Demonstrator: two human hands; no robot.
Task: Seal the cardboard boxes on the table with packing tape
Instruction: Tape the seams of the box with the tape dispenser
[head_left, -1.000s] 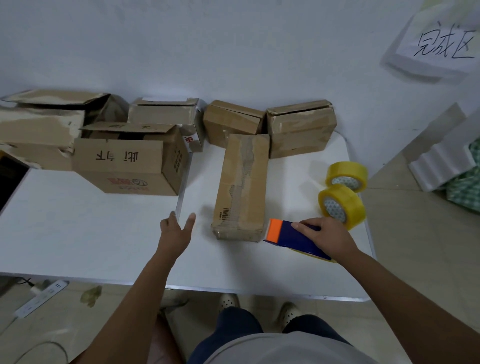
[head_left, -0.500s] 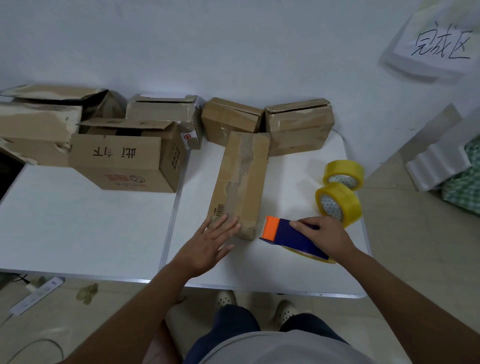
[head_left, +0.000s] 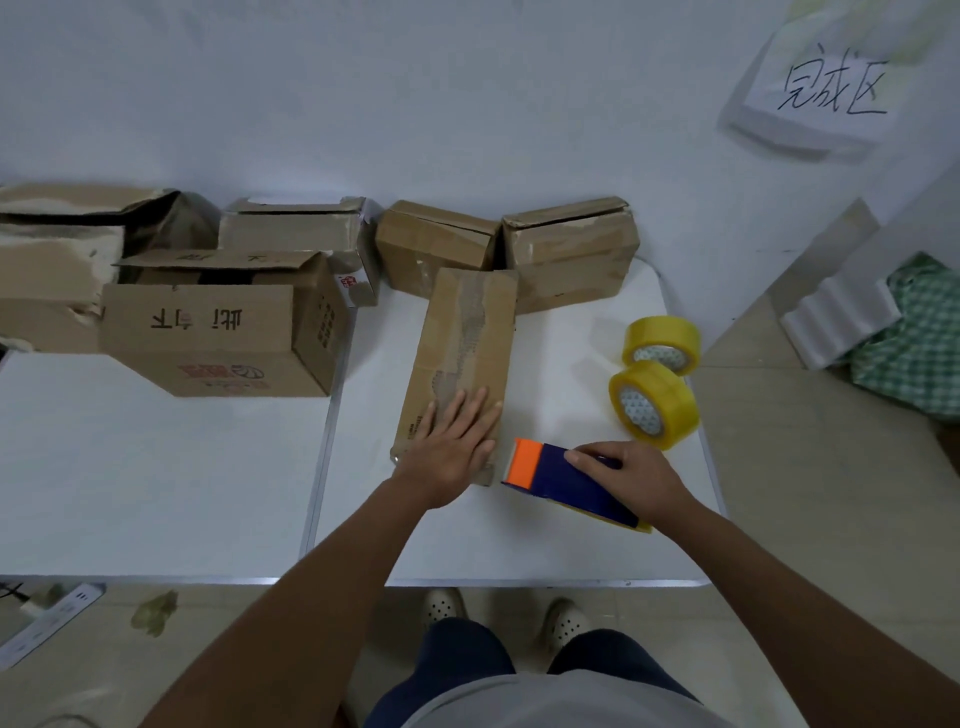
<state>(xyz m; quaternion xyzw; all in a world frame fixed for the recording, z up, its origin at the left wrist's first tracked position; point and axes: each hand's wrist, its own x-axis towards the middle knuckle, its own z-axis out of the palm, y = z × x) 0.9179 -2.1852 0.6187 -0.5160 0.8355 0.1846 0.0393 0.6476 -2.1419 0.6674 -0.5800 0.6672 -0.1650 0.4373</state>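
On the white table (head_left: 519, 545), a long cardboard box (head_left: 462, 353) lies lengthwise among several other boxes (head_left: 223, 332). Judging by the setup, sealing is about to begin. The left hand (head_left: 452, 447) presses flat, fingers spread, on its near end. The right hand (head_left: 634, 478) grips a tape dispenser (head_left: 556, 478) just beside it, which must next reach the seam. Its tape end is hidden.

Left hand (head_left: 453, 448) presses long box (head_left: 460, 358); right hand (head_left: 636, 475) grips tape dispenser (head_left: 558, 475).
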